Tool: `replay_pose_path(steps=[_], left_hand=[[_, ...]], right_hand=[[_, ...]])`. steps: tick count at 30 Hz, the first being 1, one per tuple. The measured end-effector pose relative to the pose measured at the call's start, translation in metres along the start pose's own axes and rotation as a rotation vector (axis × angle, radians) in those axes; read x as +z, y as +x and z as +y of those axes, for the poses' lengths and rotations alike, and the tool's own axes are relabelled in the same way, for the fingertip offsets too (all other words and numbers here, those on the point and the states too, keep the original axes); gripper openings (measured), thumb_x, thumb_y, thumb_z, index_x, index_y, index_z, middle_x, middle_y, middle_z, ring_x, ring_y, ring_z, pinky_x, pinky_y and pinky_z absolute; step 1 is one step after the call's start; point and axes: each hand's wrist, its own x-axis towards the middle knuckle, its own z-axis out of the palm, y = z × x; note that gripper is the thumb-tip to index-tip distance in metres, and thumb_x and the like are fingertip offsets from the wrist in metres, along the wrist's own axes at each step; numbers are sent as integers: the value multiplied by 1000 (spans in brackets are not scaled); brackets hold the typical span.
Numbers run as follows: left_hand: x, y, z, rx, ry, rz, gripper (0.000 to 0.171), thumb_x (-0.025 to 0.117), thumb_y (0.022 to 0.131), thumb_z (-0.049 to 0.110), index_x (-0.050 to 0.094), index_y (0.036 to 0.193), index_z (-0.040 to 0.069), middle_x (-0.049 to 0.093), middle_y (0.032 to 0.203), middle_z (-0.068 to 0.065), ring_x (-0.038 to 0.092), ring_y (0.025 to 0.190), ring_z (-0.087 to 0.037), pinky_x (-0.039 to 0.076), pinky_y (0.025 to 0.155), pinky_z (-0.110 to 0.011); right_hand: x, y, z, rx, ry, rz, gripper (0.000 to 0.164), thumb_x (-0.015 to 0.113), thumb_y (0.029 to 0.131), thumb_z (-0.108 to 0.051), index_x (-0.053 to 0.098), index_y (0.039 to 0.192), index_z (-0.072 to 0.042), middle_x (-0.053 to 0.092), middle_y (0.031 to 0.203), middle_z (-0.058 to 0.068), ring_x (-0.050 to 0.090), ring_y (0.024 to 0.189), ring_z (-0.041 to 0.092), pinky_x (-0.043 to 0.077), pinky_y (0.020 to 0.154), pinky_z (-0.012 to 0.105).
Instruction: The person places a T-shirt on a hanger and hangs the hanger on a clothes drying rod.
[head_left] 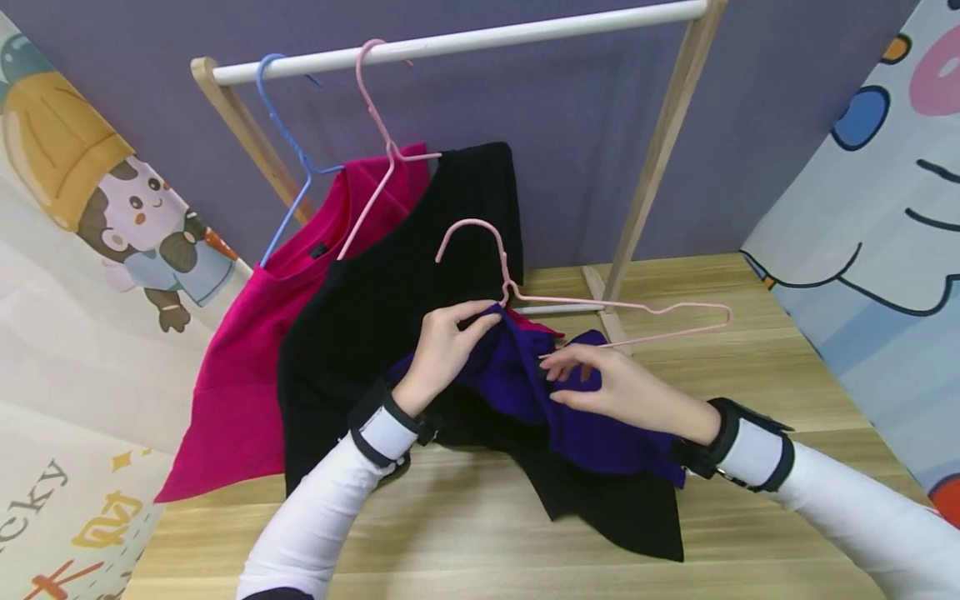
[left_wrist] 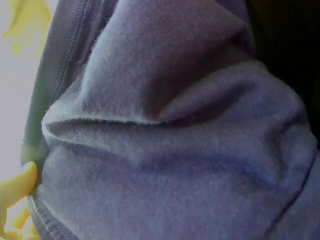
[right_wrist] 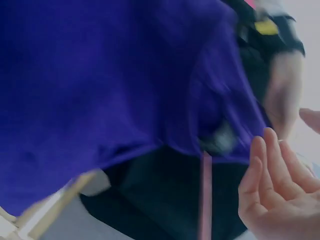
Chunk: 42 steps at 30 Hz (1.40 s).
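A purple top (head_left: 517, 392) lies bunched over black cloth on the table. My left hand (head_left: 442, 350) pinches its edge beside the neck of a pink hanger (head_left: 504, 260). In the left wrist view, the thumb (left_wrist: 24, 184) presses on the seamed edge of the top. One hanger arm is hidden at the purple cloth; the other sticks out to the right, uncovered. Close to the top's opening, my right hand (head_left: 603, 385) has its fingers loosely extended. The right wrist view shows this right hand (right_wrist: 280, 190) holding nothing, beside a pink hanger bar (right_wrist: 205, 195) that meets the opening.
A rack with a white rail (head_left: 540, 32) stands behind. From it hang a blue hanger (head_left: 281, 125) with a magenta top (head_left: 240, 392) and another pink hanger (head_left: 367, 96) with a black top (head_left: 330, 367). The right wooden post (head_left: 663, 142) rises behind the loose hanger.
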Motion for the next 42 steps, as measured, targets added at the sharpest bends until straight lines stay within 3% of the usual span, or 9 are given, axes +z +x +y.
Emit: replay_pose_path(steps=[4,8,12,17,22,29,34,39,42], left_hand=[[-1,0,-1,-25,-12,15,17,65,79,10,69,94,2,67,93,-11,62,88,-19,47,80,-28],[-3,-1,-2,-42,-19,28,17,65,79,9,69,93,1,67,92,-11,62,87,-19,47,80,-28],[-5,-1,-3,-49,-22,33,16,65,80,9,69,93,1,67,92,-11,62,87,-19,47,79,-28],[-8,0,-6,-47,-27,38,15,64,80,9,69,92,1,67,91,-11,62,87,-19,47,79,-27],[-14,-3,-11,-60,-60,41,16,64,81,10,68,94,1,67,92,-11,62,87,-17,47,78,-28],[-21,-9,-19,-52,-160,49,19,62,81,7,67,98,1,66,96,-10,60,87,-15,46,76,-22],[-26,-14,-9,-35,-155,52,18,62,80,0,66,96,-5,65,90,-16,58,80,-15,42,71,-16],[-31,-17,7,-31,-115,31,17,61,79,-5,65,94,-10,64,82,-19,51,71,-11,39,65,-16],[-32,-18,9,-37,-102,24,16,60,79,-5,65,94,-11,63,79,-19,49,69,-10,39,63,-16]], right_hand=[[14,-8,5,44,-56,-131,35,68,77,-17,55,108,-6,60,92,-1,56,83,12,47,69,28],[22,-14,7,44,-140,-208,35,67,78,-24,55,108,-9,58,91,-4,54,84,10,48,70,27],[26,-20,9,15,-201,-231,32,67,79,-26,58,106,-10,58,90,-5,53,82,11,47,68,25],[27,-28,16,-96,-316,-212,26,67,78,-26,62,99,-12,59,87,-5,53,76,10,46,66,23],[20,-38,30,-176,-373,-99,16,70,75,-17,64,88,-10,57,79,-6,52,70,6,46,61,22],[-5,-44,47,-179,-184,125,19,70,69,2,62,81,-10,54,78,-7,47,66,2,40,56,14],[-28,-45,50,-101,-277,261,19,72,67,1,64,81,-9,59,80,-2,51,68,4,40,59,13],[-45,-49,48,0,-380,287,14,70,70,-1,66,82,-7,62,80,1,46,64,1,37,57,14],[-54,-50,50,-34,-425,323,15,70,69,-1,66,82,-7,63,79,1,48,67,1,36,59,13]])
